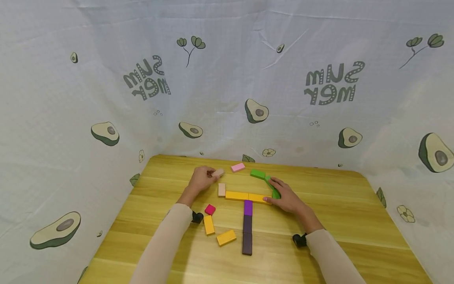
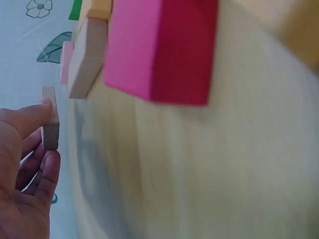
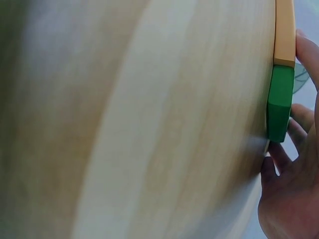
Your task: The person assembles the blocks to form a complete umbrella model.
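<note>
My left hand [image 1: 202, 178] pinches a plain wooden block [image 1: 218, 172] between thumb and fingers; in the left wrist view that block [image 2: 50, 127] appears above the tabletop. Nearer to me, another plain wooden block [image 1: 222, 190] stands at the left end of a row of two yellow blocks [image 1: 237, 196]. My right hand [image 1: 288, 198] rests over the row's right end, thumb on the yellow block, fingers extended along the green blocks [image 1: 276, 194]. These curve up to a further green block [image 1: 257, 174]. A pink block [image 1: 238, 167] lies between that one and my left hand.
Below the yellow row runs a column of a purple block [image 1: 248, 207] and two dark blocks [image 1: 247, 224]. Left of it lie a red block [image 1: 210, 210] and two loose yellow blocks [image 1: 226, 238]. A printed curtain [image 1: 227, 79] hangs behind the wooden table [image 1: 142, 236].
</note>
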### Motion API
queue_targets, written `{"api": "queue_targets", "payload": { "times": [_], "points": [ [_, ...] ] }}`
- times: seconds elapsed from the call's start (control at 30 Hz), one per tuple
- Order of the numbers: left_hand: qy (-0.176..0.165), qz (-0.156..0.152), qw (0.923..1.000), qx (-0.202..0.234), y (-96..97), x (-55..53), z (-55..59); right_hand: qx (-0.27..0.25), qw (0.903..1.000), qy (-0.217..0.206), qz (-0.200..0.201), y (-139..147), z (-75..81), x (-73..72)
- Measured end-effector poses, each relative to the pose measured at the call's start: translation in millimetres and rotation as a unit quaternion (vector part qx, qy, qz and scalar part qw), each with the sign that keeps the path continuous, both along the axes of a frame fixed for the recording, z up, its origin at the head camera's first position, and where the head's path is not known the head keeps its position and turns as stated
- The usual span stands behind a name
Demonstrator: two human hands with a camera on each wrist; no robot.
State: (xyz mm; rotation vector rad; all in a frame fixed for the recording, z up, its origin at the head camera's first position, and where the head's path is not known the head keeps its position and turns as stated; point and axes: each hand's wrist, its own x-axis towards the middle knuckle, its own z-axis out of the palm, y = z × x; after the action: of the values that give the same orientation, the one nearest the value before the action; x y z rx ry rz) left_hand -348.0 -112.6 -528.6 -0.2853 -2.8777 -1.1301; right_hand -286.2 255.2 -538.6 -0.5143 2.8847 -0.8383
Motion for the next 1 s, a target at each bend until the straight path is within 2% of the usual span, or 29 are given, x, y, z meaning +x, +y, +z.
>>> {"api": "queue_targets", "payload": {
  "times": [0.2,0.47,0.77,1.0],
  "points": [
    [0.003,-0.014,0.9998,0.015,15.8,-1.5,7.0,-0.001,1.0,-0.004,-0.001,1.8,-2.1,-0.9],
    [-0.016,-0.033,0.9993,0.007,36.3,-2.9,6.6,0.0,1.0,-0.007,-0.002,3.4,-4.6,-1.1],
    [-0.037,-0.022,0.9988,-0.022,44.5,-0.7,1.2,-0.001,1.0,-0.003,-0.005,4.4,-5.4,-1.4],
    [-0.041,-0.017,0.9988,-0.021,45.2,0.0,-1.0,-0.004,1.0,-0.004,-0.005,4.5,-6.1,-1.6]
  ]
}}
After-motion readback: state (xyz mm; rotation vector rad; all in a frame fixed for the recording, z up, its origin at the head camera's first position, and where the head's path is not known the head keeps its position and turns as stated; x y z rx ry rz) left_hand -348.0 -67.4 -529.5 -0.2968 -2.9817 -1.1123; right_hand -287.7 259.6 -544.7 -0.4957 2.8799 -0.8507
